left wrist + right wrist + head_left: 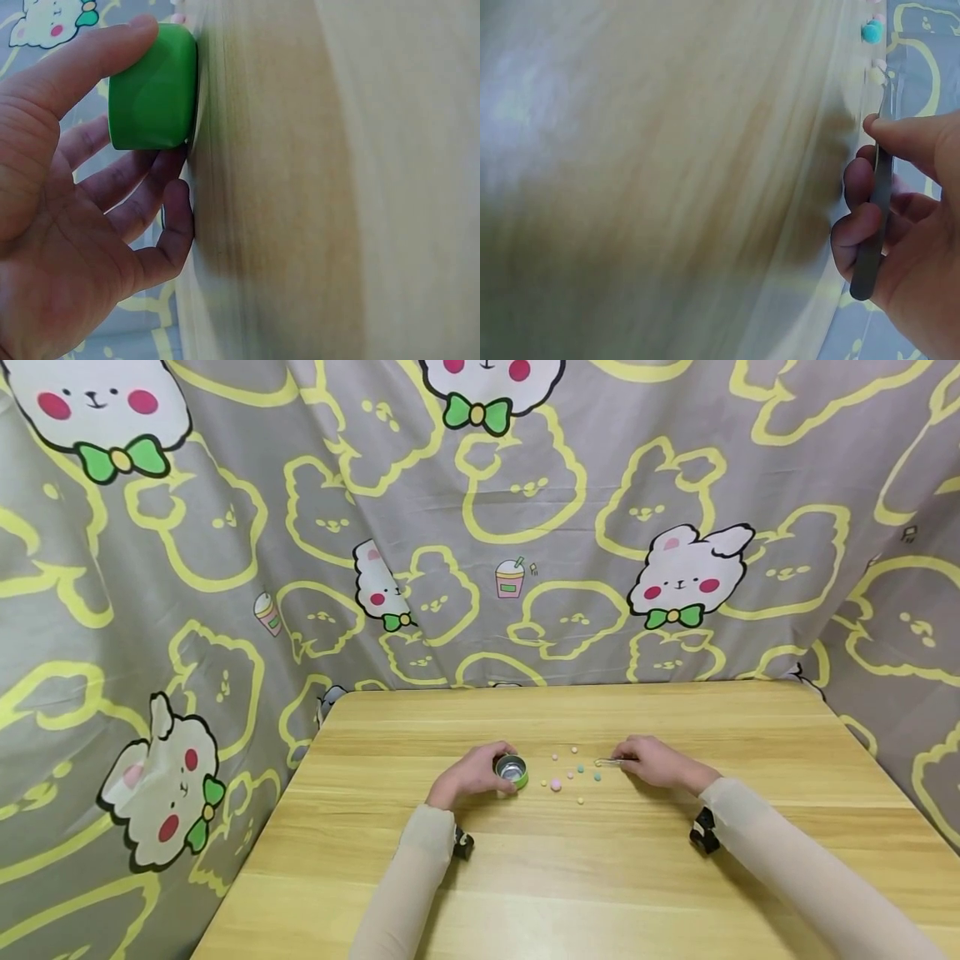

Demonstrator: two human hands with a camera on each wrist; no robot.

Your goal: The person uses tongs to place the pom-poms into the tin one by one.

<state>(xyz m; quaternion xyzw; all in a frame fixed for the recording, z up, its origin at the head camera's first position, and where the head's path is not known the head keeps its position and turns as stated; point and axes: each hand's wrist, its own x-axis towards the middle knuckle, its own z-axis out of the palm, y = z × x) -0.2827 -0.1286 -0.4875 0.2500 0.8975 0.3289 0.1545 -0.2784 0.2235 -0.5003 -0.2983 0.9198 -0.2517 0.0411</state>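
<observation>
My left hand (477, 770) holds a small round green tin (154, 90), thumb on one side and fingers around the other. The tin stands upright on the table, and its bare silvery inside (513, 769) shows in the head view. My right hand (660, 763) pinches metal tweezers (874, 240) between thumb and fingers, the points low over the table and facing left. At the tweezers' tips sits a small pale-yellow ball (598, 763). Several small pom-pom-like balls in pink, teal and yellow lie between the hands, the largest a pink ball (556, 785).
The balls rest on a light wood-grain table (570, 877). Behind it and along the sides hangs a grey curtain (480, 635) with cartoon animals. A dark camera (463, 843) is strapped at the left wrist, and another camera (703, 832) at the right.
</observation>
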